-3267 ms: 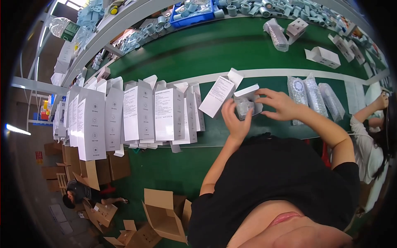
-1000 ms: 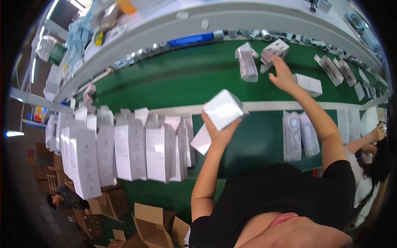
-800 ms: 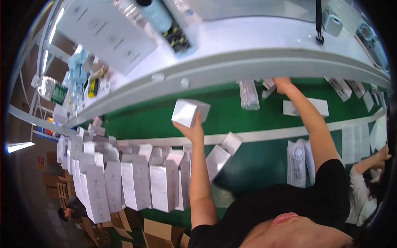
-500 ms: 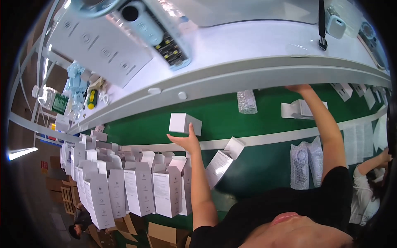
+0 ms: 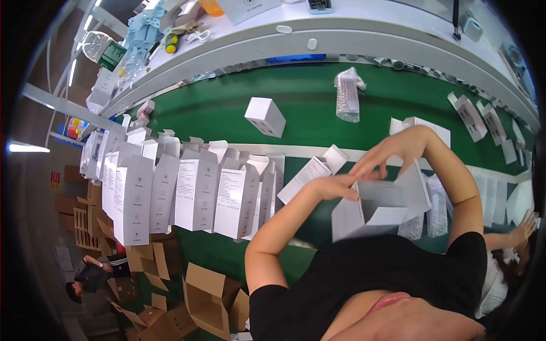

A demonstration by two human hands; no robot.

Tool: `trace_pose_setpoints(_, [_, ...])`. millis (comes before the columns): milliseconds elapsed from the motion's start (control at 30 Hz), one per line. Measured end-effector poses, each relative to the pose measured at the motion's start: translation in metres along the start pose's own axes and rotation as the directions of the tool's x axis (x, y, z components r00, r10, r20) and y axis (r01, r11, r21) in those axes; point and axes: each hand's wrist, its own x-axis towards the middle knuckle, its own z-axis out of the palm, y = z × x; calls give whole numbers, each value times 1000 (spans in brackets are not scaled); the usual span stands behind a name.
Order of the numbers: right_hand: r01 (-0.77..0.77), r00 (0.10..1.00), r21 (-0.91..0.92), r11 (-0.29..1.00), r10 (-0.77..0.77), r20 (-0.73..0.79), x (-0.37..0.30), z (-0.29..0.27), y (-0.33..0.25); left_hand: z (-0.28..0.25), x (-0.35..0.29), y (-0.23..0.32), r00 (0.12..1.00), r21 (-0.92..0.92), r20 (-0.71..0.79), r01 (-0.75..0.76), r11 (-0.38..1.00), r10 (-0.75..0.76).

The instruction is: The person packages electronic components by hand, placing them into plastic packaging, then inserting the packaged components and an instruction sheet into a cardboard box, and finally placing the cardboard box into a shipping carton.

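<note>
A white carton (image 5: pixel 354 220) with its top flaps raised stands tilted close in front of my body, its opening facing up. My left hand (image 5: pixel 336 186) grips the carton's far left edge, thumb along the rim. Over the far side of the opening is my right hand (image 5: pixel 399 150), fingers apart and bent toward the left hand, with nothing visible in them. The inside of the carton shows grey-white, partly covered by a flap. Just left of it, another white carton (image 5: pixel 307 179) with an open flap lies slanted on the green work surface.
Rows of upright white cartons (image 5: pixel 236 196) stand at the left. A closed white box (image 5: pixel 265 117) and a bubble-wrapped item (image 5: pixel 347 96) lie farther back. More bubble-wrapped items (image 5: pixel 436 207) sit beside my right arm. A shelf edge (image 5: pixel 239 48) spans the back; a co-worker's hand (image 5: pixel 522 230) is at far right.
Both hands have come back toward my body, the left from beside the closed white box, the right from under the shelf. They now meet at an open carton. The view has shifted too.
</note>
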Motion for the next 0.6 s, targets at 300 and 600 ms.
trace_pose_setpoints(300, [135,173,175,975,151,-973,-31,-140,212,42,-75,-16,769,-307,-629,-117,944,-109])
trace_pose_setpoints(600, [967,-254,-229,113,328,-910,-20,-168,324,58,-107,-35,248,-175,-968,-536,826,-44])
